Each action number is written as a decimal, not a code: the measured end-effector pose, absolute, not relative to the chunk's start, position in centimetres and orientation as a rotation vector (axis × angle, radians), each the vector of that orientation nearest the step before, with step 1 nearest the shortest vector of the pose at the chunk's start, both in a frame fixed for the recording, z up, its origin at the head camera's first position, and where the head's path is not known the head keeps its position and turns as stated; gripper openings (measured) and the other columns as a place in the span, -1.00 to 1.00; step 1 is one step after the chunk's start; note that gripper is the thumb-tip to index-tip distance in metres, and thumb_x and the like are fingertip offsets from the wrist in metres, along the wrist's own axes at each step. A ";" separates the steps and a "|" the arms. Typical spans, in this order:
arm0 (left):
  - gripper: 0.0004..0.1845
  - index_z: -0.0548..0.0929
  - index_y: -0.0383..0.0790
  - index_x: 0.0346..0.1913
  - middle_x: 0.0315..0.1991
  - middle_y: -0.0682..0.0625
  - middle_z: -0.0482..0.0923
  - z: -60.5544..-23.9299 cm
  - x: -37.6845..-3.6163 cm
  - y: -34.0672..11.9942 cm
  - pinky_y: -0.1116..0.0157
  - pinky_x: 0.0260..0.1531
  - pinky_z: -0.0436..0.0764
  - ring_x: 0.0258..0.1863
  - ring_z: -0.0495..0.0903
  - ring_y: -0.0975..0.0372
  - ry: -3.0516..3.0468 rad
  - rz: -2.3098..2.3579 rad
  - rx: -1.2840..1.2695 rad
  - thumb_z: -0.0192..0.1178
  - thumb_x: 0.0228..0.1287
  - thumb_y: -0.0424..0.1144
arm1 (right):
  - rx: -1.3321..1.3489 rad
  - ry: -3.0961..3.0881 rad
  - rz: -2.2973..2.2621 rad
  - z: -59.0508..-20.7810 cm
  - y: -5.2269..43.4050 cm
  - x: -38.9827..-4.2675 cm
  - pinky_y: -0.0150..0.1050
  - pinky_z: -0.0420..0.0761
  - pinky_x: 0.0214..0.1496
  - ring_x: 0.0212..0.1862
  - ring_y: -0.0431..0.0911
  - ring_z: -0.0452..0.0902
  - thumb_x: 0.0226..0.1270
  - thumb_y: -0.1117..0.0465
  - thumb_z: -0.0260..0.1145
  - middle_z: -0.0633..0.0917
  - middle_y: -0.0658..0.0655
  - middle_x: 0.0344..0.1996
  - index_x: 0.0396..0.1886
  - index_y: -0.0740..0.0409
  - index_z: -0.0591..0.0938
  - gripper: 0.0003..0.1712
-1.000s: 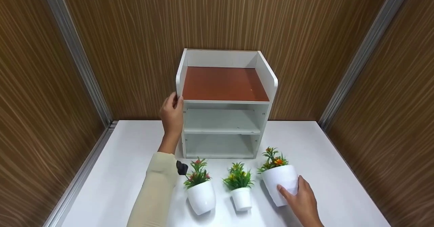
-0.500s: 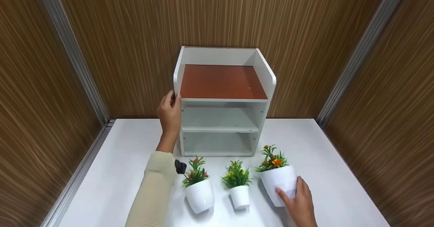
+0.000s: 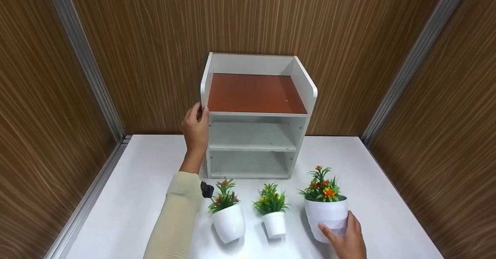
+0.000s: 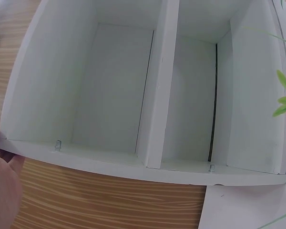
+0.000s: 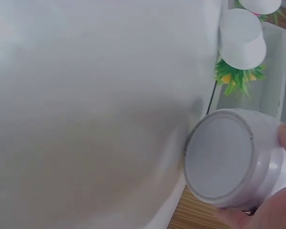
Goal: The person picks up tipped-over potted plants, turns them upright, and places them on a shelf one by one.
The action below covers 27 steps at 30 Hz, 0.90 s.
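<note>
My left hand [image 3: 196,129] holds the left side panel of a small white shelf unit [image 3: 252,149], thumb at its front edge and fingers behind. In the left wrist view that hand [image 4: 5,191] shows at the panel's edge, at the lower left. My right hand [image 3: 347,237] grips a white flowerpot [image 3: 327,216] with orange flowers and green leaves, fingers around its right side and thumb in front. The pot stands nearly upright in the head view. From the right wrist, the underside of the flowerpot [image 5: 219,157] faces the camera.
A small white pot with yellow flowers [image 3: 274,225] stands in the middle, and a tilted pot with pink flowers [image 3: 229,224] is left of it, beside my sleeve. The white table [image 3: 151,181] is enclosed by wood-grain walls [image 3: 155,57]. The shelf's top board [image 3: 255,92] is reddish brown.
The orange-flowered pot in my right hand has turned from leaning left to nearly upright, shifting slightly right and toward me. My left hand keeps its hold on the shelf unit.
</note>
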<state>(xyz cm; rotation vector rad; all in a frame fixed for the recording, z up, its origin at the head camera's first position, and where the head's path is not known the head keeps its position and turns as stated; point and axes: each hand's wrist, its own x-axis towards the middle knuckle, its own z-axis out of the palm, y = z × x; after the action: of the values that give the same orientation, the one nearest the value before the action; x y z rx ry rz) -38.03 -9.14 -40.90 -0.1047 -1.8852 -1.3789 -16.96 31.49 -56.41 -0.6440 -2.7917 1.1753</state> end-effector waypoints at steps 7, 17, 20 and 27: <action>-0.59 0.57 -0.29 0.29 0.10 -0.15 0.64 -40.7 -38.0 -9.0 0.22 0.12 0.66 0.12 0.64 0.12 -1.890 -1.387 -0.107 0.15 0.51 -0.17 | -0.657 -2.717 1.238 -56.2 31.5 -17.0 0.35 0.11 0.49 0.47 0.43 0.04 -0.04 -0.39 0.54 0.06 0.58 0.45 0.55 0.44 -0.05 0.51; -0.59 0.57 -0.31 0.29 0.11 -0.17 0.64 -40.8 -38.1 -9.0 0.23 0.13 0.65 0.13 0.64 0.13 -1.900 -1.359 -0.108 0.14 0.52 -0.17 | -0.575 -2.626 1.270 -56.8 31.1 -18.3 0.31 0.10 0.52 0.50 0.39 0.00 0.04 -0.22 0.58 0.06 0.56 0.48 0.57 0.45 -0.09 0.45; -0.59 0.57 -0.30 0.29 0.10 -0.16 0.64 -40.9 -38.2 -9.0 0.25 0.12 0.66 0.12 0.64 0.14 -1.902 -1.363 -0.109 0.13 0.52 -0.16 | -0.567 -2.622 1.277 -56.9 31.1 -18.8 0.31 0.08 0.53 0.52 0.39 -0.03 0.03 -0.24 0.58 0.04 0.56 0.49 0.58 0.44 -0.12 0.48; -0.59 0.56 -0.30 0.30 0.11 -0.15 0.64 -40.9 -38.3 -8.9 0.25 0.13 0.65 0.13 0.64 0.15 -1.902 -1.376 -0.110 0.14 0.52 -0.17 | -0.509 -2.572 1.237 -57.5 31.0 -19.4 0.30 0.10 0.52 0.51 0.40 0.01 0.11 -0.07 0.59 0.08 0.55 0.47 0.57 0.45 -0.10 0.37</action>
<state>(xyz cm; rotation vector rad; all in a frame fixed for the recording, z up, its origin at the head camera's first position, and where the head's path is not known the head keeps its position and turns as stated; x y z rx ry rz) -38.28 -8.88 -40.90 -0.1096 -1.9021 -1.3758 -19.43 30.96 -57.49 -0.5087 -2.5716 1.2369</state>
